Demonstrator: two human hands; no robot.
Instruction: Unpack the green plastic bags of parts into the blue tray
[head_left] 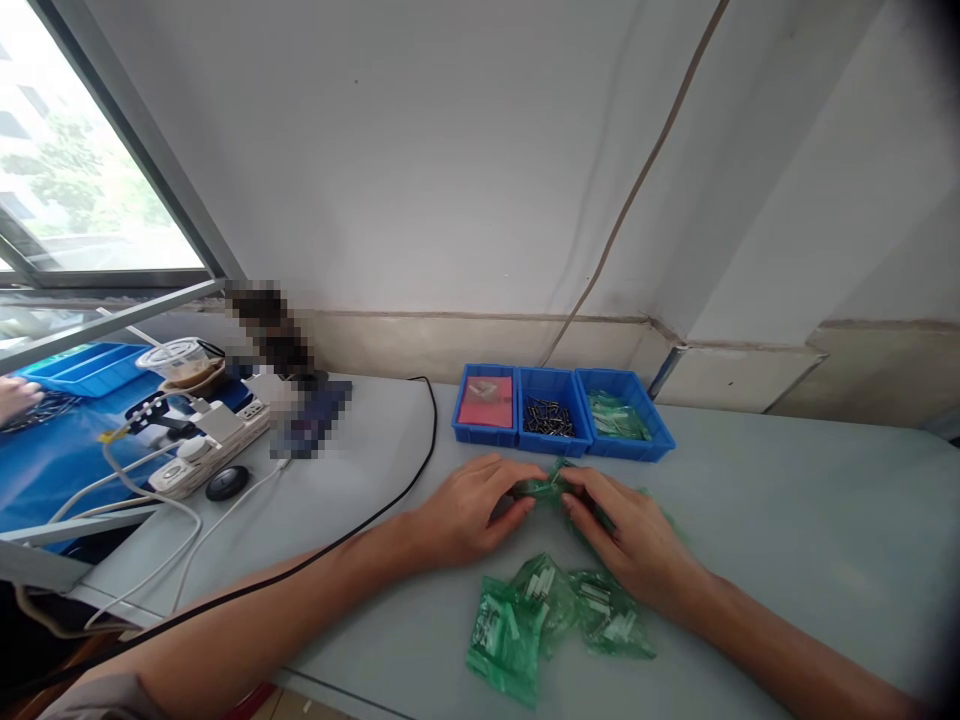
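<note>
Green plastic bag (553, 484) pinched between left hand (471, 508) and right hand (634, 530), over surface (780, 520); fingertips close together, probably for control of thin film. Filled bags (551, 610) nearer body, likely keeping working spot free.

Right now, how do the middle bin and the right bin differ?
Contents: the middle bin holds loose, dark metal pieces; the right bin holds green packets.
Place: the middle bin has a bin on each side; the right bin ends the row, with a neighbor on one side only.
Shared: both are blue, open-topped and on the table.
</note>
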